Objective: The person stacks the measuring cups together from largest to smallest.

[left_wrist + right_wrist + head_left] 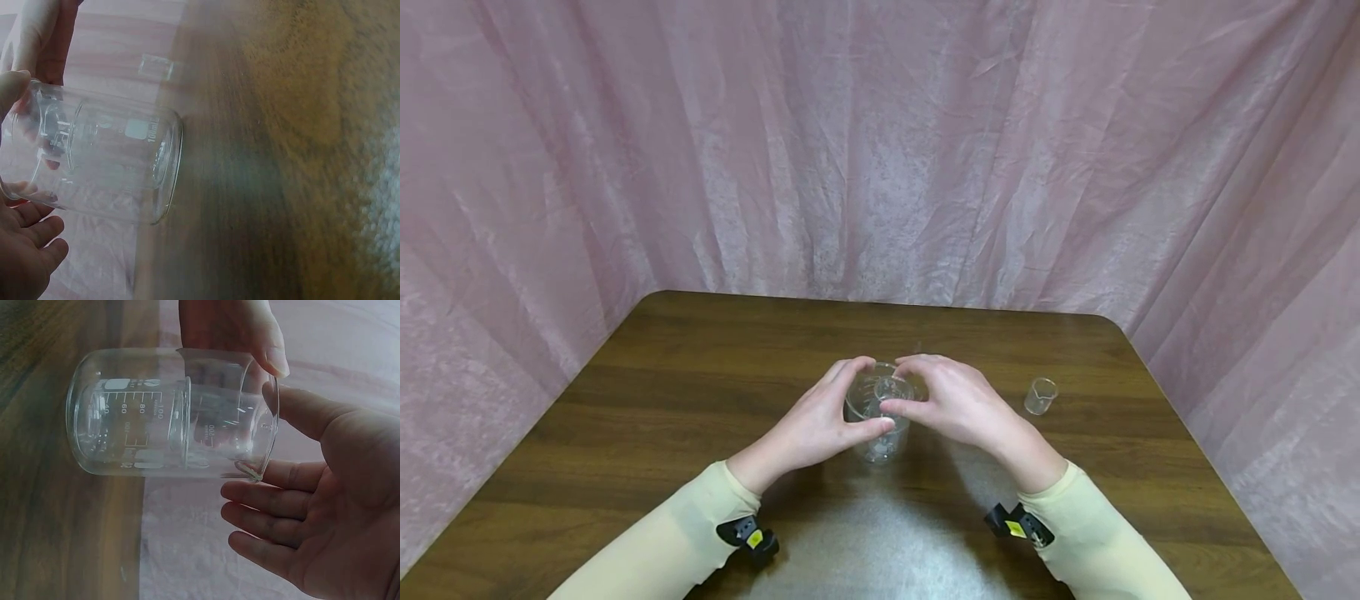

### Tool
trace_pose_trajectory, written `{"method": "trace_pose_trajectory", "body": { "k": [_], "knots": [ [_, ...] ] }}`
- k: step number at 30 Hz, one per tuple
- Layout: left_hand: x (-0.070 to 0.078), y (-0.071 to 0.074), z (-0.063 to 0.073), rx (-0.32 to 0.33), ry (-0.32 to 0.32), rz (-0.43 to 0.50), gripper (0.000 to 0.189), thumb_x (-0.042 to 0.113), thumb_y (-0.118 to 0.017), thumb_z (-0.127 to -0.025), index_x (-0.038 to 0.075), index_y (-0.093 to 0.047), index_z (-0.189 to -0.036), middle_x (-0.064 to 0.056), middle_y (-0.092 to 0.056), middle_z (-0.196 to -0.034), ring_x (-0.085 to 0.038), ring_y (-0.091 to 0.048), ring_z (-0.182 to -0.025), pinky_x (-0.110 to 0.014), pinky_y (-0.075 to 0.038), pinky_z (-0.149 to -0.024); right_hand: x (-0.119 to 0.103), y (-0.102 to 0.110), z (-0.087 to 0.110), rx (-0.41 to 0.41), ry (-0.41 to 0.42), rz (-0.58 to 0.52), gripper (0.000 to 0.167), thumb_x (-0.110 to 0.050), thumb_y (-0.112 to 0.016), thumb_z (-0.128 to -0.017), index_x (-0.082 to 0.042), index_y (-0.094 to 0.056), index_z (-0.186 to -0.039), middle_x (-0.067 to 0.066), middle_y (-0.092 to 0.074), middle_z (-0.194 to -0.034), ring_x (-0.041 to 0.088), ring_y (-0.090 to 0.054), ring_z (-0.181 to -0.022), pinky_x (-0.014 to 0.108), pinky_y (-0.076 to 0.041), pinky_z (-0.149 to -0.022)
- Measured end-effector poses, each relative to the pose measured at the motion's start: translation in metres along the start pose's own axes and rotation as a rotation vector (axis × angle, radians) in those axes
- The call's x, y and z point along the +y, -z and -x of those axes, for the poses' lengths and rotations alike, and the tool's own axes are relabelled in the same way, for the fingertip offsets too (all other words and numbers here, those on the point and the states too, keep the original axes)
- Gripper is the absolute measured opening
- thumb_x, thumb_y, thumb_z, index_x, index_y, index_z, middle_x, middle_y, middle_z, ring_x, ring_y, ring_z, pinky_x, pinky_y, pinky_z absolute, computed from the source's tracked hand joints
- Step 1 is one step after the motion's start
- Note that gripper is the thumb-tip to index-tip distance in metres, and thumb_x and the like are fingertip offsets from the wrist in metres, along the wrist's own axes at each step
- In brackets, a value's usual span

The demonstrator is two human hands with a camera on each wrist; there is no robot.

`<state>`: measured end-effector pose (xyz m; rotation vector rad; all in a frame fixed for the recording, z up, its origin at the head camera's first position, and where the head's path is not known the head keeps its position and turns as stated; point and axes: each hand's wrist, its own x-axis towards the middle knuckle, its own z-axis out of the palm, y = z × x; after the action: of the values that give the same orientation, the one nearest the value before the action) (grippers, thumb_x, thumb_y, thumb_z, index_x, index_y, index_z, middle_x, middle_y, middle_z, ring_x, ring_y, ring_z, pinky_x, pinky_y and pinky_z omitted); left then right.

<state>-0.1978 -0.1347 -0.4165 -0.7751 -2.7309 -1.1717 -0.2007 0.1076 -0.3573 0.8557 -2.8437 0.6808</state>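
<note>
A large clear glass beaker stands upright in front of me, and a smaller graduated beaker sits inside its lower part. My left hand holds the large beaker near its rim, thumb on the near side and index finger on the far side. My right hand is over the opening from the right. In the right wrist view its thumb and index finger are at the large beaker's rim, while its other fingers lie loosely extended. Neither wrist view shows the right fingers round the small beaker.
A very small glass beaker stands on the brown wooden table, to the right of my right hand. Pink curtains hang behind the table and at its sides. Each wrist carries a black camera.
</note>
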Motion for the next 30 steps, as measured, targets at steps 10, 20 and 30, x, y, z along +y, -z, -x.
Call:
{"method": "trace_pose_trajectory", "body": {
  "k": [10,20,30],
  "knots": [
    [0.001,0.001,0.0,-0.001,-0.001,0.004,0.091,0.057,-0.086,-0.093,0.015,-0.045,-0.162,-0.006,-0.053,-0.159,-0.029,-0.06,-0.137,-0.057,-0.051,-0.11,-0.003,0.009,-0.013,-0.105,0.021,0.046,0.046,-0.046,-0.086,-0.096,-0.012,-0.08,-0.125,0.002,-0.079,-0.126,0.026,-0.074,-0.114,0.049,-0.058,-0.097],
    [0.0,0.001,0.001,-0.013,0.018,0.004,0.09,0.059,-0.085,-0.093,0.018,-0.045,-0.163,-0.003,-0.05,-0.16,-0.025,-0.061,-0.133,-0.054,-0.051,-0.11,-0.013,0.015,-0.025,-0.221,-0.026,0.146,0.043,-0.048,-0.09,-0.09,-0.017,-0.084,-0.119,-0.004,-0.081,-0.115,0.023,-0.074,-0.104,0.045,-0.059,-0.09],
    [-0.001,0.0,0.0,-0.01,0.014,0.01,0.091,0.06,-0.085,-0.093,0.017,-0.045,-0.163,-0.003,-0.051,-0.16,-0.026,-0.064,-0.127,-0.055,-0.05,-0.112,-0.017,0.016,-0.037,-0.303,-0.04,0.214,0.04,-0.049,-0.09,-0.088,-0.019,-0.085,-0.114,-0.003,-0.081,-0.111,0.022,-0.074,-0.102,0.044,-0.059,-0.089]
  ]
}}
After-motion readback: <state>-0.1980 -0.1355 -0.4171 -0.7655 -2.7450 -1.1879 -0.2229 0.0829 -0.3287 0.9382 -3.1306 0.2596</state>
